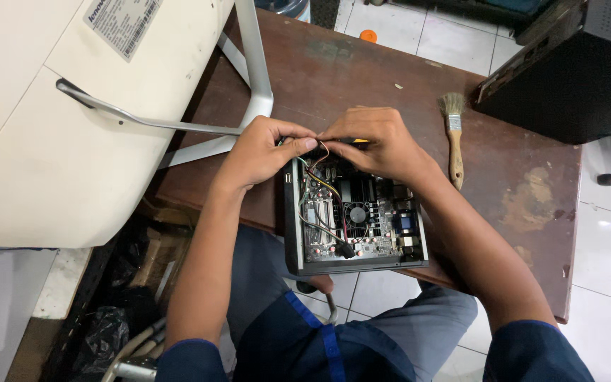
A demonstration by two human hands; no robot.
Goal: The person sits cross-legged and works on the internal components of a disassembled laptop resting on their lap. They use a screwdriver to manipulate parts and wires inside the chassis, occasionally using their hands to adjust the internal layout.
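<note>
The person leans over a small open computer case (pixel 356 219) that sits at the near edge of the brown wooden bench (pixel 362 71), partly overhanging their lap. Its lid is off, so the green circuit board, a round black cooling fan (pixel 357 213) and a bundle of coloured wires (pixel 322 185) show inside.

Both hands meet at the far rim of the case. The left hand (pixel 262 151) has its grip pinched, thumb against forefinger, on the upper end of the wire bundle where it loops up out of the case. The right hand (pixel 383 141) is curled just beside it, fingertips touching the same spot; something yellow peeks from under its fingers, but I cannot tell whether it is a tool or a part, nor exactly what that grip closes on.

To my eye the step in hand is working a cable end or connector at the back edge of the board, either seating it or freeing it. The next move looks to call for a small, careful motion by the fingertips, with the case kept steady, since it rests near the bench edge.

A paintbrush (pixel 452 138) with a wooden handle lies on the bench to the right, well apart from the hands. A white monitor (pixel 51 141) lies face down at the left, its metal stand (pixel 252 78) reaching toward the hands. A black computer box (pixel 567 71) stands at the far right corner.
</note>
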